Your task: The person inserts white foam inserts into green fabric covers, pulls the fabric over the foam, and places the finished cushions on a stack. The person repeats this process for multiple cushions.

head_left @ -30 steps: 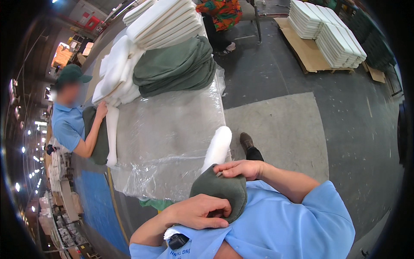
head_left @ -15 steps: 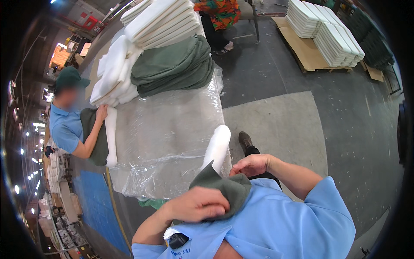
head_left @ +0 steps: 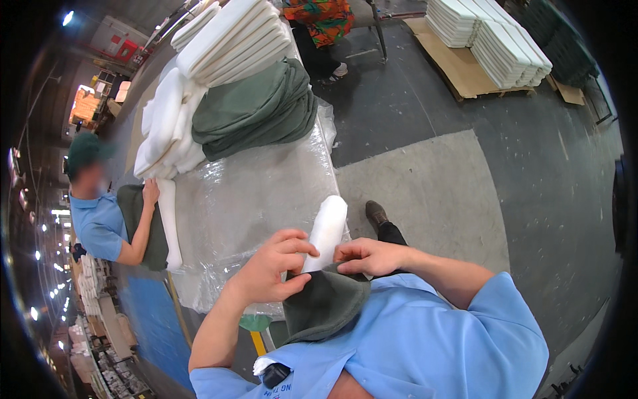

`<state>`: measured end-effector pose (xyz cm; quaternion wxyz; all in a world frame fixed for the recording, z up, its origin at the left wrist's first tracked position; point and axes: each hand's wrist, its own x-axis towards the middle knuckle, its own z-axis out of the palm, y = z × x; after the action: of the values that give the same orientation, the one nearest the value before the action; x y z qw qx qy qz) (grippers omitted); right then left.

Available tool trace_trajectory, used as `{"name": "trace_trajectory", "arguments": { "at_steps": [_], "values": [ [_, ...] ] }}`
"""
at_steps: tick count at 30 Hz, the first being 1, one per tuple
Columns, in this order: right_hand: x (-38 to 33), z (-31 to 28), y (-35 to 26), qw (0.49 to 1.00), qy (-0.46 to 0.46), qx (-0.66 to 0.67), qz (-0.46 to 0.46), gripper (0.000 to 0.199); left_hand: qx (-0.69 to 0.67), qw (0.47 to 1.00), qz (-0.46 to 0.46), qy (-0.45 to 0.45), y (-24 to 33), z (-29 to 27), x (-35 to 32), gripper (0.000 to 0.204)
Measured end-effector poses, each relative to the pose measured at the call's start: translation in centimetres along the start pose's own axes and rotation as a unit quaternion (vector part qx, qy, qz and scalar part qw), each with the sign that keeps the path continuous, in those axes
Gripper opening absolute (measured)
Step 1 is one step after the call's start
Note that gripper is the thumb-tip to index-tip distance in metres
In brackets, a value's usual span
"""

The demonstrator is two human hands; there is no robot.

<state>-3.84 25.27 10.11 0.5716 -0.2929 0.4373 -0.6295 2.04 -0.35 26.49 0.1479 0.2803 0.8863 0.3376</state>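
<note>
A dark green fabric cover [head_left: 327, 307] hangs against my front, its upper edge around the lower end of a white padded roll [head_left: 328, 226]. The roll points away from me over the table's near right corner. My right hand [head_left: 373, 257] is closed on the cover's top edge, beside the roll, with thumb and fingers pinched. My left hand [head_left: 274, 267] is on the roll's other side, fingers spread and curved; its thumb lies by the cover's edge and its fingertips reach the roll. The roll's lower end is hidden inside the cover.
The table [head_left: 229, 213] is wrapped in clear plastic. It bears green covers [head_left: 256, 110], crumpled white padding [head_left: 169, 123] and stacked white pads [head_left: 232, 43]. At left, a co-worker [head_left: 100, 219] handles another green cover and white pad. White pads [head_left: 508, 60] stand on a pallet far right.
My left hand has risen from the cover's front to its upper edge beside the roll. My right hand has moved left onto that edge. The cover's raised corner has come down.
</note>
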Motion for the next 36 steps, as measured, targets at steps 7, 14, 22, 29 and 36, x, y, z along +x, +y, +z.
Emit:
{"name": "trace_trajectory", "arguments": {
  "at_steps": [7,14,22,29,36],
  "values": [
    [0.8,4.3,-0.6,0.928,0.28,-0.217,-0.12,0.017,-0.319,0.876,-0.36,0.02,-2.4,2.2,1.2,0.013],
    [-0.1,3.2,-0.6,0.97,0.189,-0.129,-0.077,0.022,-0.254,0.868,-0.375,-0.204,-1.1,1.7,3.0,0.019],
    [0.1,-1.6,1.6,0.989,-0.122,0.005,0.078,0.04,-0.275,0.891,-0.303,-0.195,-0.7,2.8,3.1,0.015],
    [0.2,-0.1,3.9,0.98,-0.116,0.159,0.022,0.024,-0.373,0.845,-0.361,-0.132,-0.8,4.0,3.0,0.019],
    [-0.5,1.5,3.6,0.978,0.168,0.095,-0.083,0.027,-0.456,0.755,-0.463,-0.091,-1.6,4.8,4.2,0.027]
  ]
}}
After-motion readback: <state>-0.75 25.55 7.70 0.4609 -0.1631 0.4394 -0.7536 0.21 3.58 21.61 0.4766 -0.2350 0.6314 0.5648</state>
